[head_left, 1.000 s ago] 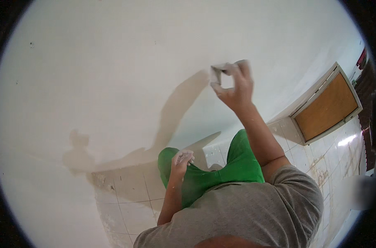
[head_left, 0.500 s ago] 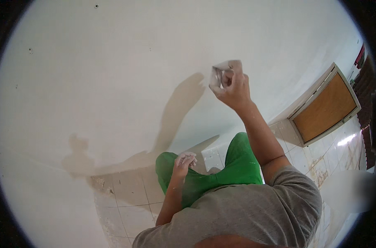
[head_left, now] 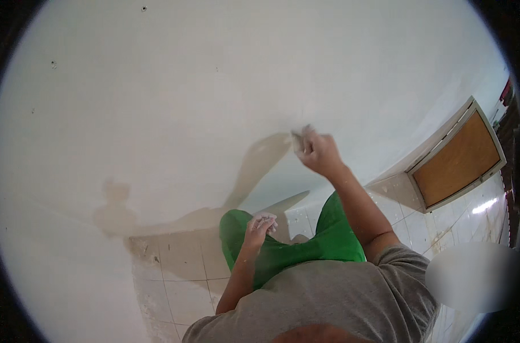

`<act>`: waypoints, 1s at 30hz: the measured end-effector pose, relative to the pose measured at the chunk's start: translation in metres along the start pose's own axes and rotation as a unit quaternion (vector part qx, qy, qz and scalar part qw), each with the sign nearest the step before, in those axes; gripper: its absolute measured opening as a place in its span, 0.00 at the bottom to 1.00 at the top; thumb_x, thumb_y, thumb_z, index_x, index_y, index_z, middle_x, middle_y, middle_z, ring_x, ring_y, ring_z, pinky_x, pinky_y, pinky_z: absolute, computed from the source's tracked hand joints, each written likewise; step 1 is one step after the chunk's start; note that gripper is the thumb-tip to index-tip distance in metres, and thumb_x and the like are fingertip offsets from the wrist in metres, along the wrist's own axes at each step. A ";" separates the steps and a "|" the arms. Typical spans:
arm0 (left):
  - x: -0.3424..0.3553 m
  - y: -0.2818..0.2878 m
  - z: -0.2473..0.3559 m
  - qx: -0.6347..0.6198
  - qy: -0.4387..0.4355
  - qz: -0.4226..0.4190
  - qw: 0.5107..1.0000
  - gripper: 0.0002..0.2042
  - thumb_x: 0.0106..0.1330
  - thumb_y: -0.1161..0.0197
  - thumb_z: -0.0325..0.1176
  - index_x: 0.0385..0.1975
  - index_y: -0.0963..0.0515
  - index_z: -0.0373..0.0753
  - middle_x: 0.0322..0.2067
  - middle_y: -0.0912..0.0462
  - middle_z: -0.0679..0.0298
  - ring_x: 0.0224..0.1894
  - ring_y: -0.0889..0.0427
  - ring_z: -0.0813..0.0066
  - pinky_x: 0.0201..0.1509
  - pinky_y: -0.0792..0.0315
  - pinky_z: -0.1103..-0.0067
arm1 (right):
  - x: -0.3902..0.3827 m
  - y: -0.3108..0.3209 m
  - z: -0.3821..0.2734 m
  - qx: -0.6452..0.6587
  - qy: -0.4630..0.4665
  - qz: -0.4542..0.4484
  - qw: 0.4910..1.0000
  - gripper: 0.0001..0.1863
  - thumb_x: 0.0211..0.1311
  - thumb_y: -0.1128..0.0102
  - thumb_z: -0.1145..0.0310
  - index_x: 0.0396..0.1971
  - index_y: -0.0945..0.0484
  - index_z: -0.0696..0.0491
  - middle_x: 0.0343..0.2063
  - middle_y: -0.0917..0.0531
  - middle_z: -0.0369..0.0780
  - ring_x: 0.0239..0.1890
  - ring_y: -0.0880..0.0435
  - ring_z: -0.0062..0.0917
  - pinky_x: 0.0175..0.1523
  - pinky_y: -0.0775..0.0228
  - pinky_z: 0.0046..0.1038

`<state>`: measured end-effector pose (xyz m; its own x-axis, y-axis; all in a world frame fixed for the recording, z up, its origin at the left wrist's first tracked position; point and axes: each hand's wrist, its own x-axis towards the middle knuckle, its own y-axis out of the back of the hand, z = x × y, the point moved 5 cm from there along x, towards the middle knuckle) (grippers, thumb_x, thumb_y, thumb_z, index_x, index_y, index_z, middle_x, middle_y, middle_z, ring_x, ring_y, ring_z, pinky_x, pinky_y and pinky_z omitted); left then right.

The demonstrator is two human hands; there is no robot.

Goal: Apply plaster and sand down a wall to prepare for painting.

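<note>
My right hand (head_left: 320, 151) grips a small pale piece (head_left: 296, 142), like a folded sheet or pad, at the white wall (head_left: 203, 91) in front of me, casting a long shadow on it; whether they touch I cannot tell. My left hand (head_left: 260, 226), dusted with white powder, rests low by my left knee in green trousers (head_left: 234, 226), its fingers curled; I cannot make out what, if anything, is inside them.
A wood-coloured panel in a pale frame (head_left: 454, 157) stands at the right along the wall. Below are white floor tiles (head_left: 180, 263), stained in places. Small holes (head_left: 53, 64) dot the wall at upper left. Dark and red items sit at the far right edge.
My right hand has moved down along the wall with the pale piece, and its forearm is lower. My left hand has shifted slightly, still curled near my knee.
</note>
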<state>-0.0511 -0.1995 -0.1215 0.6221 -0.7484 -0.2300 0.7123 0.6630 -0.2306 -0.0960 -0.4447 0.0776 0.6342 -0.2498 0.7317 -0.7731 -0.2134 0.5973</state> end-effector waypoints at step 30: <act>-0.013 -0.015 0.019 -0.041 -0.028 -0.050 0.998 0.12 0.68 0.46 0.36 0.39 0.21 0.34 0.30 0.20 0.64 0.33 0.23 0.75 0.39 0.30 0.78 | 0.070 0.072 -0.058 0.010 0.053 0.155 0.987 0.08 0.50 0.31 0.73 0.30 0.20 0.53 0.10 0.26 0.38 0.11 0.26 0.24 0.21 0.32 0.24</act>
<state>-0.0634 -0.2002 -0.0971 0.5676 -0.8096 -0.1498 0.7446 0.5824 -0.3262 -0.1072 -0.4228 0.1912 0.3629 -0.2067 0.9086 -0.9286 -0.1619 0.3340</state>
